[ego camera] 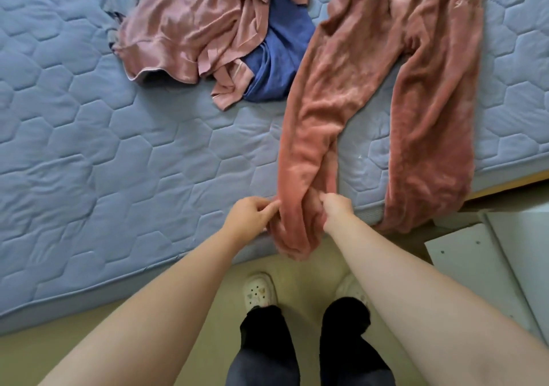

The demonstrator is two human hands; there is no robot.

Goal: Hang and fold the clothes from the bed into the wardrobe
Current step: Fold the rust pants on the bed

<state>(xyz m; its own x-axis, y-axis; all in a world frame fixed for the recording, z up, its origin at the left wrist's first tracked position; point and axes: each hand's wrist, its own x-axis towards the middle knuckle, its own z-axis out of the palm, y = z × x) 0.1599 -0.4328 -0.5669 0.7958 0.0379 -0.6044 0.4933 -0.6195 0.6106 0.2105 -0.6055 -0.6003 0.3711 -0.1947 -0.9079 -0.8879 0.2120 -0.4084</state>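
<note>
Round trousers [365, 88]: left hand [252, 216], right hand [335, 210]

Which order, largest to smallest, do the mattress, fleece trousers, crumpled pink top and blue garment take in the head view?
1. mattress
2. fleece trousers
3. crumpled pink top
4. blue garment; it is partly hidden under the top, so its full size is unsure.
</note>
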